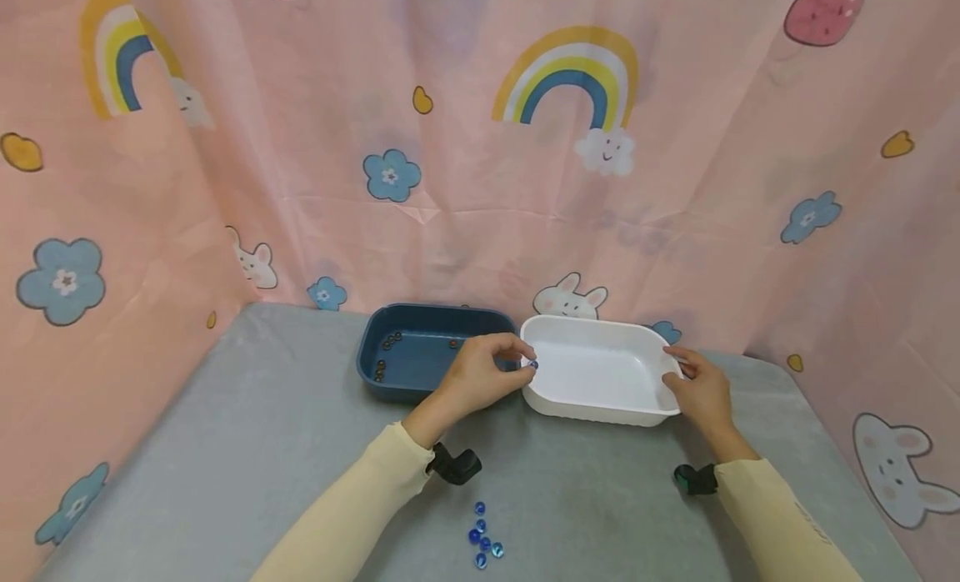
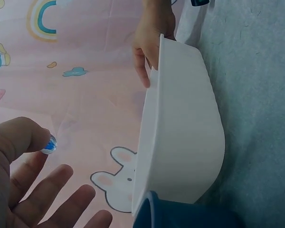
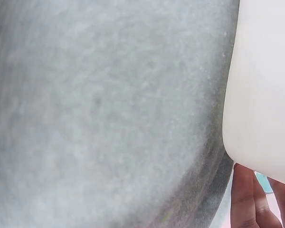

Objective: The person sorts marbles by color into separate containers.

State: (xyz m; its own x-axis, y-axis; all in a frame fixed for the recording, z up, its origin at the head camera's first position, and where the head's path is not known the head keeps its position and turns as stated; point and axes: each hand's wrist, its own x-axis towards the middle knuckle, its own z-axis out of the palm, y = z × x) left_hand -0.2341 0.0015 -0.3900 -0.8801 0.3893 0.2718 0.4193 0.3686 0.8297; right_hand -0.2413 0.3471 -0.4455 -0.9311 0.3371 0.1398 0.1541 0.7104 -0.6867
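Observation:
My left hand [image 1: 483,375] pinches a clear marble with blue inside [image 2: 50,145] between thumb and index finger, its other fingers spread. It is held up near the left rim of the white tray [image 1: 600,413], where the two trays meet. At the tray's right end, my right hand [image 1: 703,392] grips the rim; the right wrist view shows only some of its fingers [image 3: 242,199] against the white wall. Under my left wrist stands the dark blue tray [image 1: 401,393], with small brown marbles [image 1: 380,371] in its left part and a reddish one [image 1: 453,344] farther right.
Several blue marbles [image 1: 481,544] lie loose on the grey cloth-covered table [image 1: 247,449], at the front middle. A pink patterned curtain [image 1: 465,240] hangs right behind the trays and along both sides. Dark wrist mounts [image 1: 457,465] stick out under the sleeves.

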